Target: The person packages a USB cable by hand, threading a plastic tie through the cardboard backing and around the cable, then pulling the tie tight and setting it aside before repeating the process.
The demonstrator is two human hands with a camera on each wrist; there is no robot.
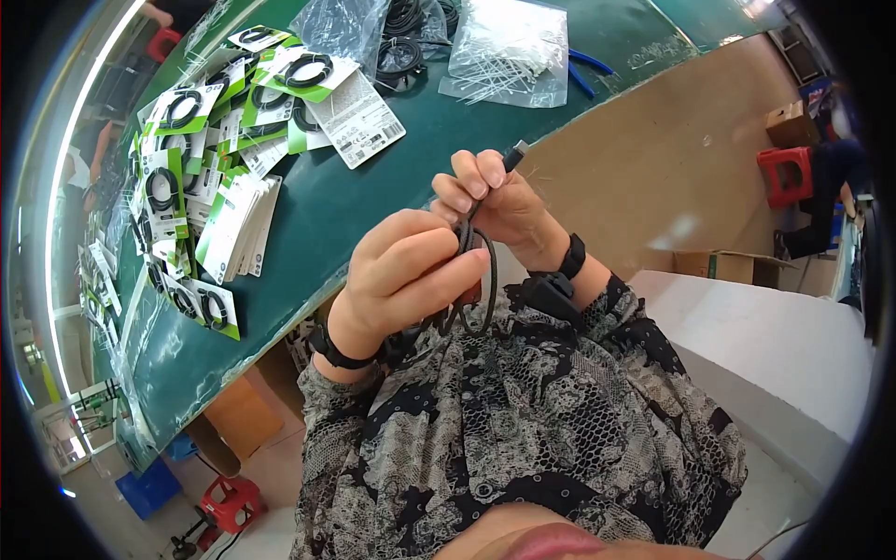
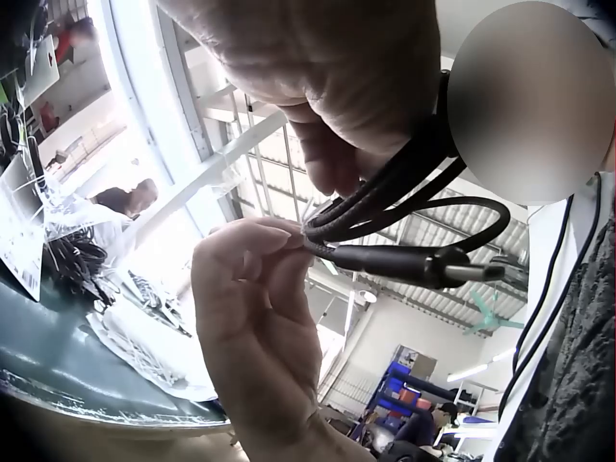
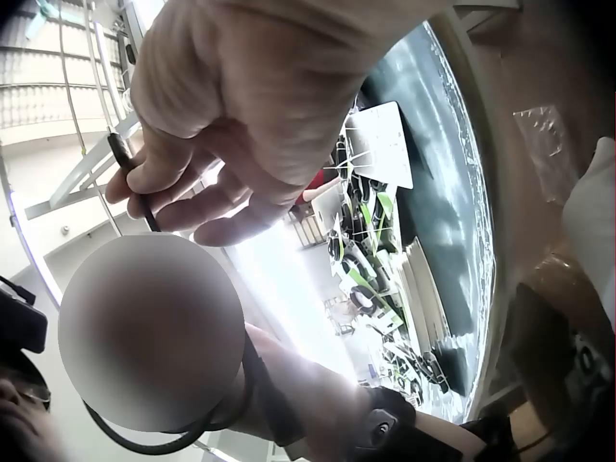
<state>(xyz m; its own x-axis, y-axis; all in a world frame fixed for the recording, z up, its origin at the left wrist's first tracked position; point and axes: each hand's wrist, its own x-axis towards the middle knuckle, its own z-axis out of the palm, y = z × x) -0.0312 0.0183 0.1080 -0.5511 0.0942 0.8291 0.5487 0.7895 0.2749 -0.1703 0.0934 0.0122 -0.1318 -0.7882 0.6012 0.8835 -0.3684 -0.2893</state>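
A coil of black cable (image 1: 478,308) hangs in loops from my left hand (image 1: 411,271), whose fingers curl round its upper part. Just above and to the right, my right hand (image 1: 495,201) pinches the cable close to a black connector (image 1: 513,157) with a metal tip, which points up and away. In the left wrist view the loops (image 2: 385,207) run from the left hand to the fingertips of the right hand (image 2: 255,318), beside a connector (image 2: 414,265). The right wrist view shows a thin black plug (image 3: 130,173) between the right thumb and fingers.
On the green table (image 1: 308,233) lie a pile of carded cables (image 1: 187,177), a bag of white cable ties (image 1: 509,56), a bag of black cables (image 1: 401,51) and blue-handled pliers (image 1: 588,70). A white surface (image 1: 747,345) stands at my right, a red stool (image 1: 784,175) farther off.
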